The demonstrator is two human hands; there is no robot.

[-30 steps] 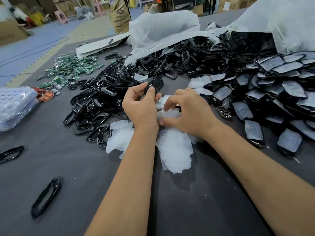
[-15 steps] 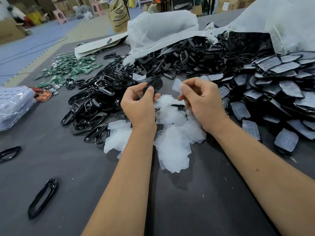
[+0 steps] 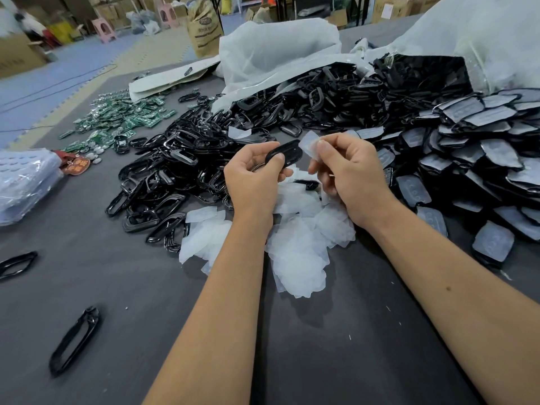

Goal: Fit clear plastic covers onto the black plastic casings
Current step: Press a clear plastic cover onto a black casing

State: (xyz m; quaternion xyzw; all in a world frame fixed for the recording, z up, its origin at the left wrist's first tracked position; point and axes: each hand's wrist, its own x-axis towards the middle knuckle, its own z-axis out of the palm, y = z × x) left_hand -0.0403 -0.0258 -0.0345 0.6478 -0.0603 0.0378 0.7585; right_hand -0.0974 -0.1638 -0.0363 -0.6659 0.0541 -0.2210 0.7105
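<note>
Two grips were engaged, left hand (image 3: 253, 173) pinching one black casing (image 3: 285, 154), right hand (image 3: 347, 168) pinching a clear cover (image 3: 310, 145); misalignment risked a skewed, unseated fit.

Two bare forearms, no sleeves

The left hand (image 3: 252, 178) and right hand (image 3: 352, 173) wear no gloves, rings or watch; a small mole marks the right forearm.

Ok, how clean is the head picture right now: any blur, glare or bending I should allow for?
Head view: the left hand, its black casing and the right hand's clear cover are sharp. Wide-angle bending curves the table edges, and the far-left background is smeared. Soft overhead light puts small glints on the casing pile.
</note>
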